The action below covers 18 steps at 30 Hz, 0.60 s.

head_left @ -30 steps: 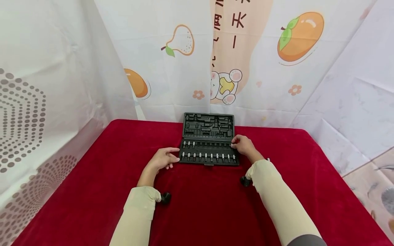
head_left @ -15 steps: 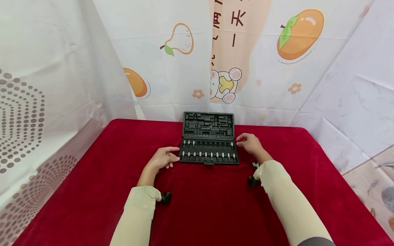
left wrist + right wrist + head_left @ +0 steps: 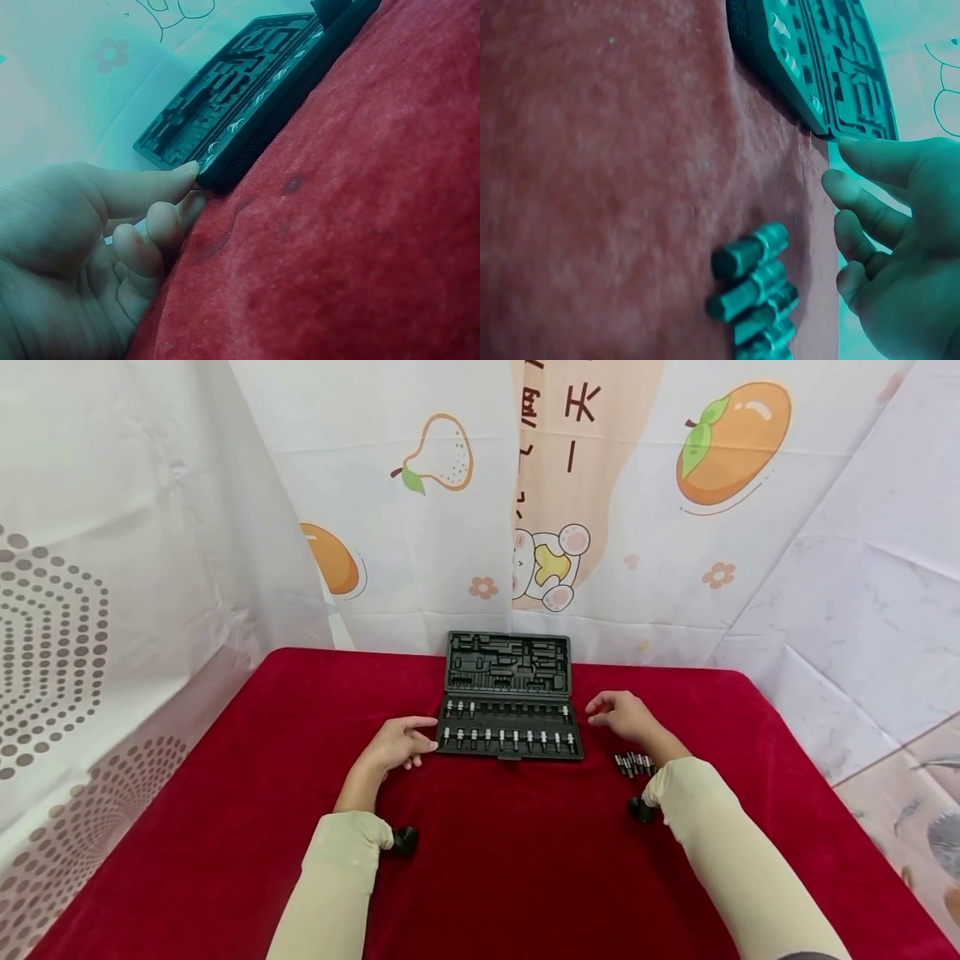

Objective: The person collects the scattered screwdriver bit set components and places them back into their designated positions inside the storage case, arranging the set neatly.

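A black bit socket case (image 3: 510, 724) lies opened on the red cloth, its moulded lid (image 3: 508, 664) raised at the back. Bit sockets fill the front row; the back row has three at its left and a single bit socket (image 3: 565, 712) at its right end. My left hand (image 3: 396, 745) touches the case's left edge; in the left wrist view its thumb (image 3: 154, 191) rests on the near corner, other fingers loosely bent. Off the right edge hovers my right hand (image 3: 626, 717), fingers relaxed and holding nothing. Below it lies a cluster of loose bit sockets (image 3: 754, 285).
The red cloth (image 3: 510, 860) covers the table under everything. Behind stands a white curtain (image 3: 375, 568) with fruit prints, close to the case lid. Black wrist cameras (image 3: 405, 841) hang below both sleeves.
My right hand has let go of the bit socket at the back row's right end and moved right, off the case. The loose bit sockets have come into sight. My left hand stays put.
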### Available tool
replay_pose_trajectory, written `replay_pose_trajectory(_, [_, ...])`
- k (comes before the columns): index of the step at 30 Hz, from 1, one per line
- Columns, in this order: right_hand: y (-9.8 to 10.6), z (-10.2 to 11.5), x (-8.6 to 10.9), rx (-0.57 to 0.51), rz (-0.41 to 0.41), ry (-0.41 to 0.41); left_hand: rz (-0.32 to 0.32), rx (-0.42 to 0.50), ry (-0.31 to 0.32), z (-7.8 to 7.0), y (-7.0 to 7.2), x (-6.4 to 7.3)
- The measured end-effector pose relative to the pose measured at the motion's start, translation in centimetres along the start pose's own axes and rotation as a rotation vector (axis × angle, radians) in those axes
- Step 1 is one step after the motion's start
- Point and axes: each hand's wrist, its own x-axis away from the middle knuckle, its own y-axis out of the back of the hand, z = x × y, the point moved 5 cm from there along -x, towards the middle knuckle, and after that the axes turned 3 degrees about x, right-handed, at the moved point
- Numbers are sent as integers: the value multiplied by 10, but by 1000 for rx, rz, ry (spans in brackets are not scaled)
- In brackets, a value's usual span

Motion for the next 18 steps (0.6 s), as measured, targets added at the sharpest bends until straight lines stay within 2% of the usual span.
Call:
replay_pose_trajectory(11, [-1,-2,14,58,126,107,2,-25,10,5,2,-3])
replay_pose_trajectory(18, [-1,-3,22,58,239,129,0,-29,-2,3,1,-2])
